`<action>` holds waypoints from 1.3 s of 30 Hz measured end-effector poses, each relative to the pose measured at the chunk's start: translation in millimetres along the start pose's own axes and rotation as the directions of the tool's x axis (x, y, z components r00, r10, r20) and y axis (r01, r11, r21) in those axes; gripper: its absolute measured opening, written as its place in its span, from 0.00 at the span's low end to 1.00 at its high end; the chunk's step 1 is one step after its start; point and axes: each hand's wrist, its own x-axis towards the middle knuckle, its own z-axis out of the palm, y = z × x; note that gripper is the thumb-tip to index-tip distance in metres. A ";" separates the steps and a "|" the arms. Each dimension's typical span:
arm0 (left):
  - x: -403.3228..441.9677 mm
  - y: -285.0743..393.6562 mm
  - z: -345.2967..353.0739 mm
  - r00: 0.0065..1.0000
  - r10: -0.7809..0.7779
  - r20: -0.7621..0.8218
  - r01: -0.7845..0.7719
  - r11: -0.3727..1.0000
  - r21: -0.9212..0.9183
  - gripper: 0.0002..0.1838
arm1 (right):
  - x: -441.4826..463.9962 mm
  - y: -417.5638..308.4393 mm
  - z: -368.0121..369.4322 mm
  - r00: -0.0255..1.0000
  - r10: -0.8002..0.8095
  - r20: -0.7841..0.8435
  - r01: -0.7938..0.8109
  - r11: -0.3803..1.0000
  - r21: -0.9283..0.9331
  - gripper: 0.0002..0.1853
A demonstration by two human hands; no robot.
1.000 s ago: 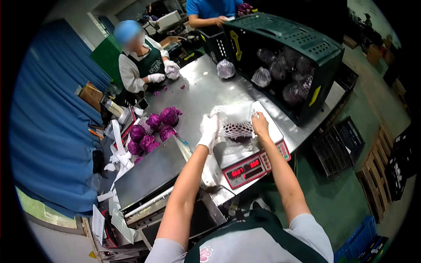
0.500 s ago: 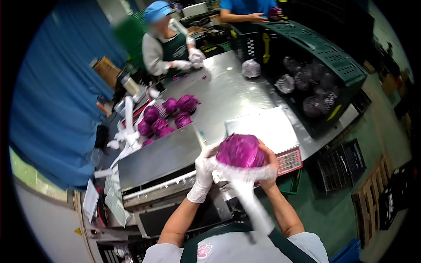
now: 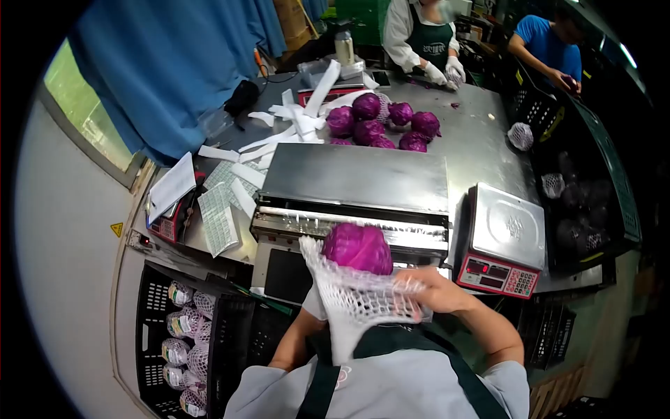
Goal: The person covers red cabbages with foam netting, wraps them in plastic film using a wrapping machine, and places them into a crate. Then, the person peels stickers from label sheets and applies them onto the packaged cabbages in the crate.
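A red cabbage (image 3: 357,248) is held up before me, its lower part inside a stretched white foam net (image 3: 363,300). My left hand (image 3: 313,302), in a white glove, is at the cabbage's lower left and supports it; the net covers most of its fingers. My bare right hand (image 3: 436,290) is closed on the net's right edge, below and right of the cabbage. The net's narrow end hangs toward my apron. Just beyond the cabbage is a metal wrapping machine (image 3: 356,174) with a roll of film.
Several loose red cabbages (image 3: 366,106) lie behind the machine, beside white foam strips (image 3: 300,122). To the right are a scale (image 3: 508,222) and a dark crate (image 3: 621,181) with netted cabbages. A black crate (image 3: 150,335) of labelled, netted cabbages stands lower left. Two people work at the far side.
My view has turned left, bringing the lower-left crate into sight. The cabbage is now in front of the wrapping machine instead of by the scale. My right hand has moved from the cabbage's side to the net's edge.
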 end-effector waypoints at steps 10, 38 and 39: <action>-35.5 20.1 -33.5 0.992 -0.011 -0.122 0.015 0.999 0.029 0.35 | 85.7 -4.1 20.6 0.946 0.037 -0.324 0.174 0.783 0.597 0.16; 189.4 172.2 -80.4 0.862 0.207 -0.462 0.369 0.369 0.853 0.16 | 154.7 2.1 -156.6 0.644 -0.265 -0.718 -0.212 0.839 -0.500 0.34; 175.6 179.0 -66.9 0.830 0.331 -0.449 0.354 0.311 0.882 0.16 | 145.3 9.3 -155.7 0.623 -0.474 -0.622 -0.185 0.684 -0.706 0.28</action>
